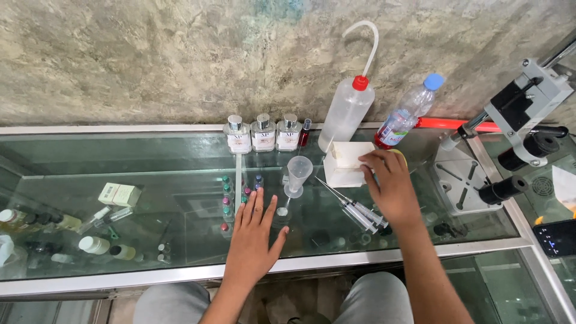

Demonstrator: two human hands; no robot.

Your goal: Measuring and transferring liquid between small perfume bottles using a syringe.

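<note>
My left hand (253, 235) lies flat on the glass counter top (180, 180), fingers spread, holding nothing, just below a row of small coloured vials (227, 201). My right hand (390, 183) reaches to a small white open box (347, 162) and its fingertips touch the box's right edge. Two syringes (359, 211) lie on the glass just left of that hand. A clear plastic measuring cup (297, 175) stands between the hands.
Three square perfume bottles (263, 133), a small red vial (305, 133), a wash bottle with a red cap (348, 108) and a water bottle (408, 114) line the back. A metal crimping press (516, 132) stands right. Boxes and bottles sit under the glass.
</note>
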